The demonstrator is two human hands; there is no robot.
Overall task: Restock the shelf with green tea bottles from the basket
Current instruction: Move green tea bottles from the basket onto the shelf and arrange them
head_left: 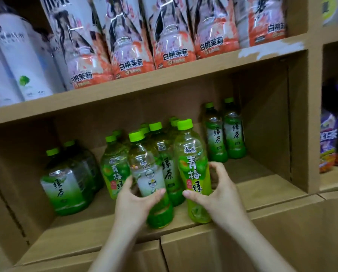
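Two bare forearms reach up from the bottom edge toward a cardboard shelf. At the shelf's front lip, the left hand is wrapped around the lower half of a green tea bottle that tilts left. Just right of it, the right hand curls around a lime-labelled bottle, fingers behind and thumb in front, the base resting on the shelf. Directly behind these two stands a tight cluster of green-capped bottles. Further back-right on the shelf are two more bottles; to the left sits a shrink-wrapped pack. The basket is not in view.

Likely risk: the tilted bottle sits close to the lip, so letting go before it stands flat could tip it off. Pushing either bottle back could also knock the crowded cluster over.
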